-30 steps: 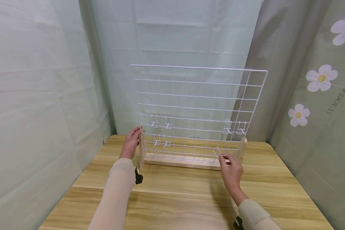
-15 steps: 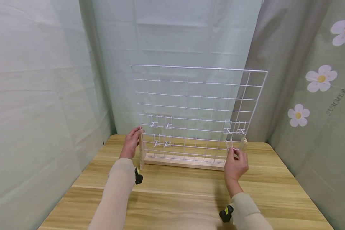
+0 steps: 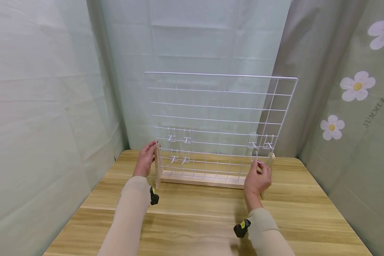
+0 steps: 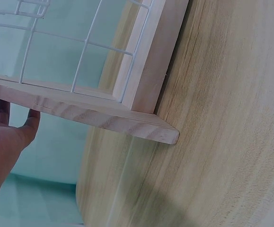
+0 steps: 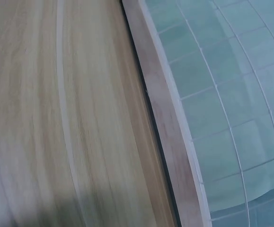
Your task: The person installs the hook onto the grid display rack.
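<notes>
A white wire grid panel (image 3: 220,74) stands in a wooden base (image 3: 201,180) on the table. My left hand (image 3: 145,158) grips the top of the left wooden side post (image 3: 158,169); its fingers lie against that post (image 4: 103,124) in the left wrist view. At the grid's lower right, my right hand (image 3: 257,177) pinches a white wire hook (image 3: 254,155), held against the grid below two hanging hooks. Whether it is seated on the wires I cannot tell. Only a sliver of finger shows at the right wrist view's edge.
Several white hooks hang on the grid: a pair (image 3: 179,137) at upper left, a pair (image 3: 180,159) below it, and a pair (image 3: 260,144) at right. The wooden table (image 3: 192,227) extends in front. Curtains (image 3: 51,106) surround it.
My right hand has carried the hook up and right from the base to the grid's lower right, then shifted slightly left and up. The left hand has stayed put.
</notes>
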The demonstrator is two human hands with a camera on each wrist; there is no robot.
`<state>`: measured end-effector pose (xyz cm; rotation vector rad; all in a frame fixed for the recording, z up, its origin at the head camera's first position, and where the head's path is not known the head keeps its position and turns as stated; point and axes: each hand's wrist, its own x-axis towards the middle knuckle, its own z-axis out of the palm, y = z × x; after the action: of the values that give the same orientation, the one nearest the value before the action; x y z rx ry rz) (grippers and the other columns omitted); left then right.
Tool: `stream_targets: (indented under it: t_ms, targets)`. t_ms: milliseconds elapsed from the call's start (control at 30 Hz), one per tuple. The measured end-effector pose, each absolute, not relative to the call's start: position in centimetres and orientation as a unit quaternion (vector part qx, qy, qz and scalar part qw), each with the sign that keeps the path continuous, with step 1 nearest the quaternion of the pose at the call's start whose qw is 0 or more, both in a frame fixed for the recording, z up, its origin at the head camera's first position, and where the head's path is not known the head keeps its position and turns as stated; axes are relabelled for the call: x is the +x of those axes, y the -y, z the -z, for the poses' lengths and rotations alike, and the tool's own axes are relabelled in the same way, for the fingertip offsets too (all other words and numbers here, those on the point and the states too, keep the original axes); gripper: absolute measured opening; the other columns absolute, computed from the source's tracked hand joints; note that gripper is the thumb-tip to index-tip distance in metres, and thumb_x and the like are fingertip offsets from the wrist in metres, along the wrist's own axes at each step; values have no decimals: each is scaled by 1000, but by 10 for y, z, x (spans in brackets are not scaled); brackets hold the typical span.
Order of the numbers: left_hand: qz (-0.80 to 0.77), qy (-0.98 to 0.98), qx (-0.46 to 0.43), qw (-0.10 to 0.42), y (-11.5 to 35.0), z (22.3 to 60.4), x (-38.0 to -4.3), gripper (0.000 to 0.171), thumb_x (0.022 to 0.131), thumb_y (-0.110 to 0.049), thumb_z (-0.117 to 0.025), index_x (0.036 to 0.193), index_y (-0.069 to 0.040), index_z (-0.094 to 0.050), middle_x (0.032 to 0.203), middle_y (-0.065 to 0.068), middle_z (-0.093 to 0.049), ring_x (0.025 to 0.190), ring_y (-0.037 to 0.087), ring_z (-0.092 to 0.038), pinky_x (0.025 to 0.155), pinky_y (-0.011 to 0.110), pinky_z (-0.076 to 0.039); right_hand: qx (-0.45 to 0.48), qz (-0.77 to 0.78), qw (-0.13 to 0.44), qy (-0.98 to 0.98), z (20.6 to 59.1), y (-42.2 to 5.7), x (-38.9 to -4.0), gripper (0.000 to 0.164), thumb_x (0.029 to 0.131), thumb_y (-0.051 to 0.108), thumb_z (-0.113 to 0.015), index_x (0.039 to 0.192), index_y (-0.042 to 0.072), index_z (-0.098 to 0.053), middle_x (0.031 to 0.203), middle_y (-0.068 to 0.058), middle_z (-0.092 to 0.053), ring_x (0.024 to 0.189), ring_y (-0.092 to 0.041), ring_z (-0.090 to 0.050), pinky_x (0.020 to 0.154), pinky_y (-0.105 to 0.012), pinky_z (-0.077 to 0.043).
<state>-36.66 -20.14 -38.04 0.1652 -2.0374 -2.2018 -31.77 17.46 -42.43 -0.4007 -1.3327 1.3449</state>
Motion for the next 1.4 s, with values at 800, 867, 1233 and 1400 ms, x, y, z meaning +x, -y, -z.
stream_targets:
  t_ms: [800,867,1233,1400]
  targets:
    - [727,680,56,71,200,382,-366,46,103,-36,-51,144,-15,-50,148,6,-47,138,24,-38,115,45,-28,-202,-551,576,568,435,-168,-328,16,88,10,-73,88,-6,-72,89,-19,-67,89,-25,-63,68,-10,-45]
    - [727,681,57,72,200,383,-367,47,103,-36,-52,144,-14,-50,148,6,-47,138,24,-38,115,45,-28,-204,-552,574,569,437,-167,-328,16,88,10,-73,88,-6,-72,89,-19,-66,89,-26,-63,68,-11,-44]
    - [729,678,53,77,201,383,-367,46,102,-35,-53,143,-14,-51,147,7,-48,137,24,-39,115,45,-28,-215,-571,555,566,444,-160,-325,11,86,8,-71,88,-3,-72,91,-18,-67,90,-25,-63,68,-11,-42]
    - [729,677,58,78,201,383,-369,46,102,-36,-54,143,-15,-52,147,6,-49,136,23,-39,115,46,-28,-223,-575,542,570,446,-159,-325,13,86,10,-72,90,-3,-73,91,-15,-68,89,-23,-63,68,-12,-42]
